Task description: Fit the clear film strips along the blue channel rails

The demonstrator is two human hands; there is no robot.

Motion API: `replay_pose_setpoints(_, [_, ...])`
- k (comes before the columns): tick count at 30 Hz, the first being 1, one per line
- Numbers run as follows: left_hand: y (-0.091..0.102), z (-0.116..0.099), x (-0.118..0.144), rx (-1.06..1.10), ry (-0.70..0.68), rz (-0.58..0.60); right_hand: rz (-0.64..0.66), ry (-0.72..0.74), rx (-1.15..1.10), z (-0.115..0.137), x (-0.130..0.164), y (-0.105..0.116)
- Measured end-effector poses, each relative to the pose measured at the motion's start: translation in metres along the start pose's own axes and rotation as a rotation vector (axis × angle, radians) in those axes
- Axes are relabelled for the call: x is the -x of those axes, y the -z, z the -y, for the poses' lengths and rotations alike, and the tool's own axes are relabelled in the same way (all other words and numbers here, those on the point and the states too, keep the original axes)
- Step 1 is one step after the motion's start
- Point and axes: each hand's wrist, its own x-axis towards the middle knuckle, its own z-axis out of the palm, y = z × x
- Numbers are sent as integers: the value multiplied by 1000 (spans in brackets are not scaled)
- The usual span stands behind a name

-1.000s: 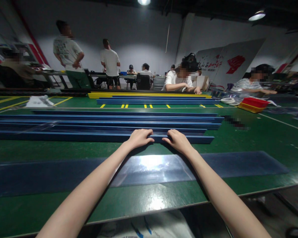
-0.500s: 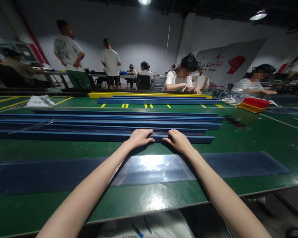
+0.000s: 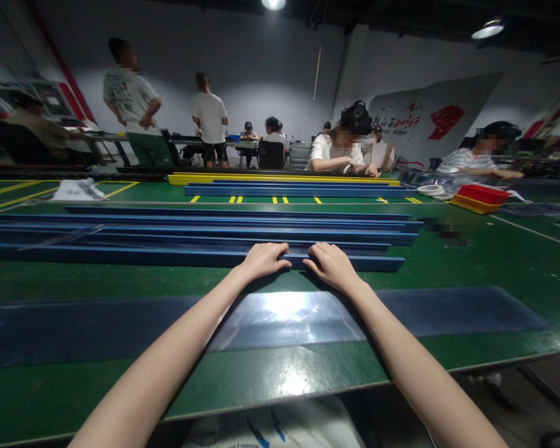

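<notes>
Both bare forearms, the left [image 3: 182, 342] and the right [image 3: 406, 348], reach forward from the lower corners, slanting inward. The left hand [image 3: 262, 258] and right hand [image 3: 331, 262] sit near each other but apart, backs uppermost, fingers curled forward and over, each thumb lower, pointing toward the other hand.

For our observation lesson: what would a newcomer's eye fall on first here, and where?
Probably the left hand and right hand, mid-picture, on the nearest blue strip. Then the bright glare below them, on the bluish sheet lying along the green table. Lastly, the red-and-yellow container at upper right.
</notes>
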Motion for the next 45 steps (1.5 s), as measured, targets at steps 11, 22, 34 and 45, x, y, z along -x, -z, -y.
replay_pose_setpoints(11, [2,-2,1,-39,-21,-5,-17,26,28,1,-5,-1])
replay_pose_setpoints(22, [0,-2,0,-78,-72,-43,41,2,63,-4,-4,8])
replay_pose_setpoints(34, [0,1,-1,-75,-54,-30,105,-132,107,-34,16,21])
replay_pose_setpoints(45, [-3,1,0,-132,-73,-59,115,-185,67,-36,19,26])
